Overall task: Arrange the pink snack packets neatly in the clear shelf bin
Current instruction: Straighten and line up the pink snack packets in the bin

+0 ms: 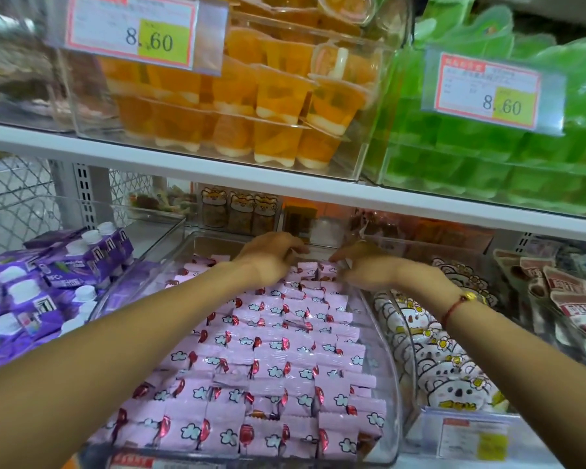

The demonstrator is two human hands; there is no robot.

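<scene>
Pink snack packets (268,363): overlapping rows fill the clear shelf bin (391,394) from front to near its back wall. Left hand (268,257): fingers curled down onto the rearmost packets; whether pinching one, cannot tell. Right hand (359,265): likewise, blurred, apparently holding a packet. Step judged: squaring the back row. Next move calls for seating those packets flush. Adjacent: purple cartons (48,282); bear-print packs (437,360).

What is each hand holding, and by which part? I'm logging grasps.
Both the left hand and right hand curl over the rear pink snack packets in the clear plastic bin; motion blur hides any actual grip.
</scene>
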